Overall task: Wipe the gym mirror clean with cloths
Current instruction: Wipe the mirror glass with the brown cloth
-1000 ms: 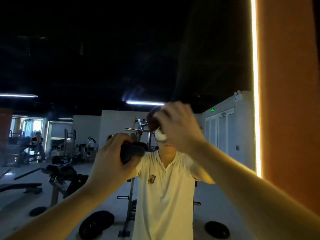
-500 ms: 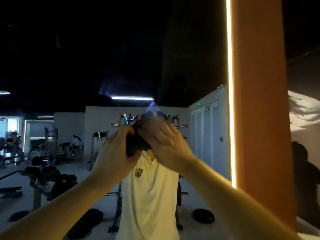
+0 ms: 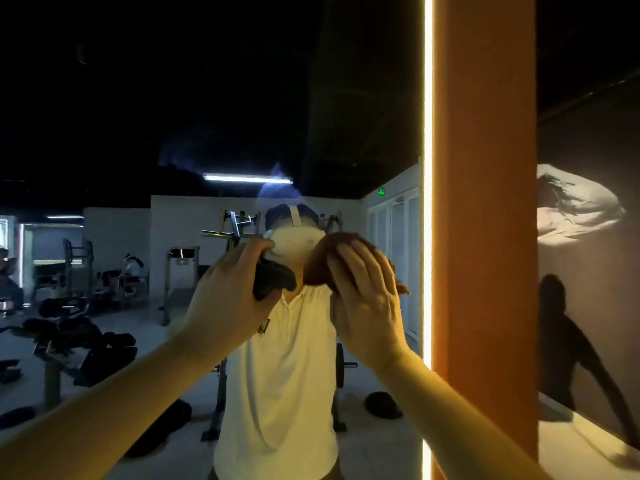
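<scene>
Our left hand (image 3: 228, 299) curls its fingers round a bunched dark grey cloth (image 3: 273, 280), held up before the glass; we cannot tell whether it touches. Just beside it, our right hand (image 3: 363, 299) lays its fingers straight and close together over a reddish-brown cloth (image 3: 322, 261), pressing it on the large gym wall mirror (image 3: 173, 98). The glass reflects our white polo shirt (image 3: 280, 375), then dim weight machines (image 3: 74, 268). A bright vertical light strip (image 3: 428, 133) edges the mirror beside an orange pillar (image 3: 485, 202).
</scene>
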The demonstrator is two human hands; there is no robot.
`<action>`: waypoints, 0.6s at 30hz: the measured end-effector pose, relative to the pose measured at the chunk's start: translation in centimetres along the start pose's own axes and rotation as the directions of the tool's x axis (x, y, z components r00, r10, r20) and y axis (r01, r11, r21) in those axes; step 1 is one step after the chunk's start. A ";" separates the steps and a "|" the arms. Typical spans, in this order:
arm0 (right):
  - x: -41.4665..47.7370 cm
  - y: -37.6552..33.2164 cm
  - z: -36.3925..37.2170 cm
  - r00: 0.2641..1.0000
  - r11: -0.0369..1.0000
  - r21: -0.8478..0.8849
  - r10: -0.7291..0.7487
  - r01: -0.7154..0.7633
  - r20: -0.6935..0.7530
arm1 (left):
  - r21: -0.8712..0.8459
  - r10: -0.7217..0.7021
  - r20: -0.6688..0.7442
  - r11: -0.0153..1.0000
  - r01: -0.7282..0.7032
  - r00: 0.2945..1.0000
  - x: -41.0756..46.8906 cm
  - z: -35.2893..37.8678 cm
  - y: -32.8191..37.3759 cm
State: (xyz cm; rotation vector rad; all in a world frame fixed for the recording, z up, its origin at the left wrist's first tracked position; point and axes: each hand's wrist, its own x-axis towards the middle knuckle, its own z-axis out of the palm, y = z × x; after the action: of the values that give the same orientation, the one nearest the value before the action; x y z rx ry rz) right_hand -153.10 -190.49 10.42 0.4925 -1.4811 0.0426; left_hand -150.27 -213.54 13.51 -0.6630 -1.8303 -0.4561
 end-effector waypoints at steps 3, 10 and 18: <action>2.3 4.5 -1.3 0.966 0.966 -0.139 -0.195 0.219 0.169 | 0.021 -0.019 0.014 1.000 0.019 1.000 0.0 0.5 0.7; 9.1 6.5 -1.2 0.944 0.930 -0.168 0.311 -0.327 -0.114 | 0.081 -0.008 -0.003 0.997 0.008 1.000 -0.2 0.8 0.9; -5.1 2.2 -2.0 0.981 0.976 -0.116 0.189 -0.183 0.048 | 0.019 0.007 0.028 1.000 -0.007 1.000 -1.8 0.9 1.2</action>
State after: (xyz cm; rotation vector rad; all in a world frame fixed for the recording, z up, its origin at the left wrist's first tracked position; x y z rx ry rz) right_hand -152.50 -186.51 6.13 0.2654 -1.5745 0.0936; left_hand -149.70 -212.46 11.45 -0.6658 -1.8557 -0.4265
